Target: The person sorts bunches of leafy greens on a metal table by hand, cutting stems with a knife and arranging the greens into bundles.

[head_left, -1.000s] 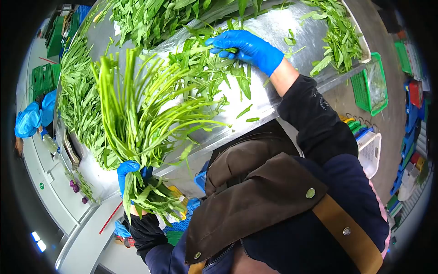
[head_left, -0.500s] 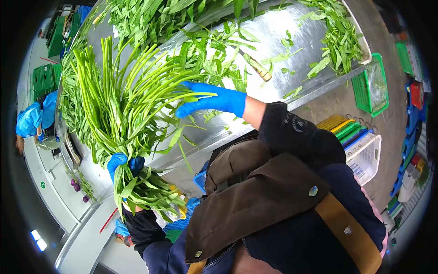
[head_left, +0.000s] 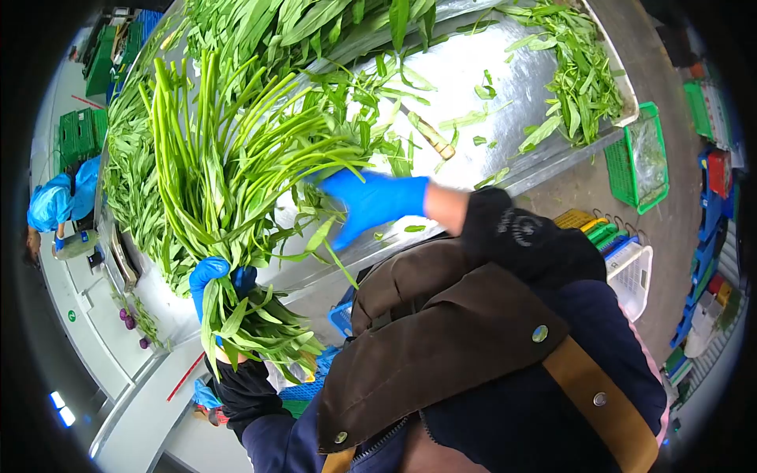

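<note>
My left hand [head_left: 211,282], in a blue glove, is wrapped round a large bunch of leafy greens [head_left: 229,189] that looks like water spinach. The pale stems fan upward and the leafy ends hang below the fist. Beside the stem ends is my right hand [head_left: 374,203], also blue-gloved, its thumb and fingers apart and somewhat blurred. Its fingertips are close to the outer stems; whether they touch is unclear. Beyond it, a knife with a pale handle [head_left: 440,146] lies on the metal table [head_left: 512,83] among scattered leaves.
A heap of greens [head_left: 292,27] covers the table's far side, with another pile [head_left: 579,87] at its right end. On the floor stand a green crate [head_left: 637,162] and a white basket [head_left: 631,276]. A person in blue [head_left: 51,205] is at the far left.
My right hand has moved slightly right and down, away from the stems, with its thumb dropping lower. My left hand still grips the bunch, and the view has shifted slightly.
</note>
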The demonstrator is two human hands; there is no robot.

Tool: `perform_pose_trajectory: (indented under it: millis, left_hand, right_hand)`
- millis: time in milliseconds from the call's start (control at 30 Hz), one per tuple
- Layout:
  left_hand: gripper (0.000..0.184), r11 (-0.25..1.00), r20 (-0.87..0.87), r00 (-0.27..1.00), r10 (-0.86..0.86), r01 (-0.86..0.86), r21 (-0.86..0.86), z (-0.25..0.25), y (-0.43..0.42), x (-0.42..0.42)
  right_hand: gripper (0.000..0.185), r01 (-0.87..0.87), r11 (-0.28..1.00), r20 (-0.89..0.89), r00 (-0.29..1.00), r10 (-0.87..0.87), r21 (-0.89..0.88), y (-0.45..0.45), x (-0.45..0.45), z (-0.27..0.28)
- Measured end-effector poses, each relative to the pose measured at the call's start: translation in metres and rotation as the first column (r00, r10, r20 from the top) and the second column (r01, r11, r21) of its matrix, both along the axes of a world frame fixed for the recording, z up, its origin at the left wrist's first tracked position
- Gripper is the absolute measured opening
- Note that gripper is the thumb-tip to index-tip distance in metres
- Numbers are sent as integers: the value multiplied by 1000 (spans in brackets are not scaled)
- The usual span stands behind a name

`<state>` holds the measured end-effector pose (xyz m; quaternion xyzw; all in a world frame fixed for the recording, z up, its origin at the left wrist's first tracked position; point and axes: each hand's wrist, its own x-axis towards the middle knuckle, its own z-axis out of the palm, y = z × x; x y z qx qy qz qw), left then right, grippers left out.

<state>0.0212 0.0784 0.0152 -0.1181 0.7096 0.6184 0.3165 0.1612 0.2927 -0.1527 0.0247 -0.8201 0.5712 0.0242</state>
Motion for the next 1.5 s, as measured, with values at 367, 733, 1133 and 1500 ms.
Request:
perform_pose_trajectory:
  millis: [367, 733, 1133, 1500]
  left_hand:
    - [12, 991, 52, 990, 128, -130, 30, 22, 1, 30]
    - [12, 975, 192, 981, 13, -55, 213, 3, -34, 6]
    - [13, 952, 142, 988, -53, 7, 306, -16, -61, -12]
    - [7, 982, 8, 1000, 27, -28, 186, -20, -98, 18]
  right_hand:
    - [17, 452, 861, -315, 873, -373, 234, 166, 8, -68]
    - [55, 245, 969, 415, 885, -209, -36, 111, 37, -8]
    - [40, -266, 833, -349, 932, 94, -485, -8, -61, -1]
    - [29, 232, 474, 327, 936, 127, -849, 90, -7, 16]
